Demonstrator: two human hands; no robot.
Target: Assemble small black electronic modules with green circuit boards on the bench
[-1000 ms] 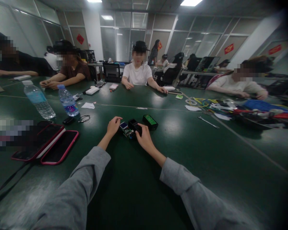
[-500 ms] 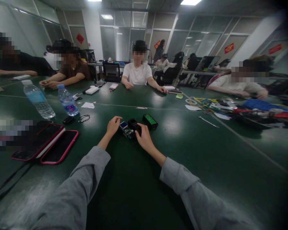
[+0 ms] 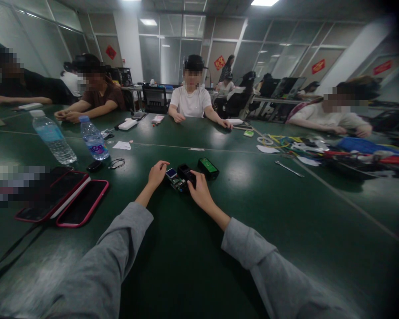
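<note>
Just beyond my forearms, a small circuit board with a little screen (image 3: 177, 181) lies on the green table. My left hand (image 3: 157, 174) rests at its left side, fingers loosely bent with the index reaching out, and nothing shows in it. At the board's right edge my right hand (image 3: 200, 189) grips a black plastic case (image 3: 185, 172) between thumb and fingers. Part of that case is covered by the fingers. Behind my right hand sits a black box with a green circuit board inside (image 3: 208, 168), touched by neither hand.
Left of my hands stand two water bottles (image 3: 95, 141), with phones (image 3: 83, 204) in front of them. A thin cable loop (image 3: 116, 164) lies nearer the middle. On the right are a wrench (image 3: 288, 169) and a heap of cables (image 3: 349, 148). Several people sit around the table.
</note>
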